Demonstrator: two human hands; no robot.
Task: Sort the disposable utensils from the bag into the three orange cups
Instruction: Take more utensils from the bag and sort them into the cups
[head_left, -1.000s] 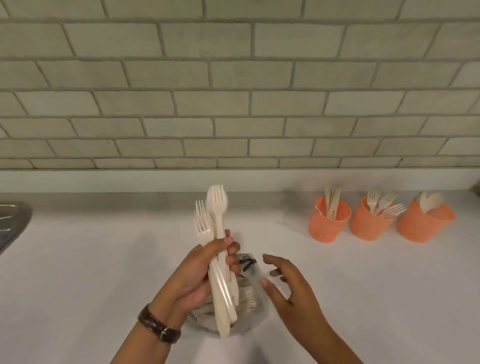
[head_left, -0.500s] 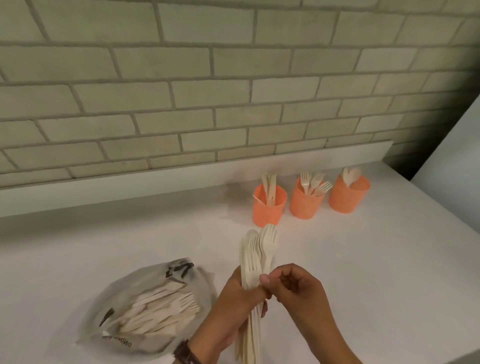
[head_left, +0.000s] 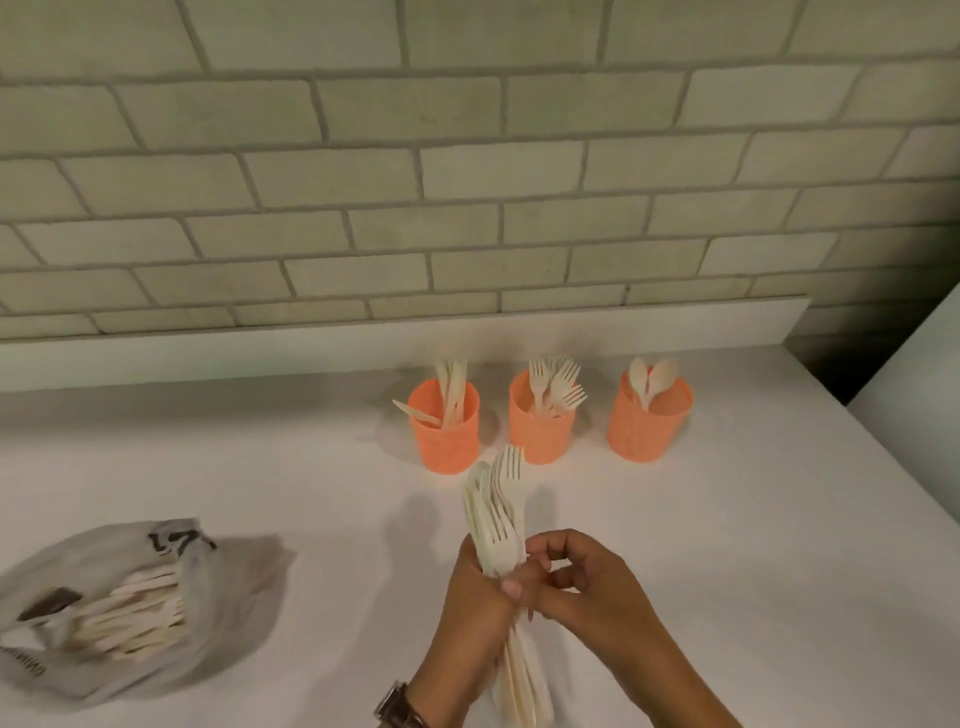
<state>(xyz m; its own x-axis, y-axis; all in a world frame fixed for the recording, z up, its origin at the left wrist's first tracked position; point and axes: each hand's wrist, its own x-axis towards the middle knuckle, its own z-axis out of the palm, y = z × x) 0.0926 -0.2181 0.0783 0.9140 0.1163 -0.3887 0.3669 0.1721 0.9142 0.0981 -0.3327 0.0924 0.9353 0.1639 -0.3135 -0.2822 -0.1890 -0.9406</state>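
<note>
My left hand (head_left: 475, 597) grips a bundle of cream forks (head_left: 496, 509), tines up, just in front of the cups. My right hand (head_left: 576, 587) pinches the same bundle at its middle from the right. Three orange cups stand in a row near the wall: the left cup (head_left: 445, 434) holds knives, the middle cup (head_left: 540, 423) holds forks, the right cup (head_left: 647, 421) holds spoons. The grey plastic bag (head_left: 104, 608) lies open at the lower left with several cream utensils inside.
The white counter (head_left: 727, 545) ends at a pale brick wall (head_left: 467, 182) with a low white ledge. A white surface (head_left: 914, 364) rises at the far right beside a dark gap. A brown watch is on my left wrist.
The view has swung right, so the bag now lies left and the cups are closer. My left hand carried the forks off the bag toward the cups, and my right hand closed onto the bundle.
</note>
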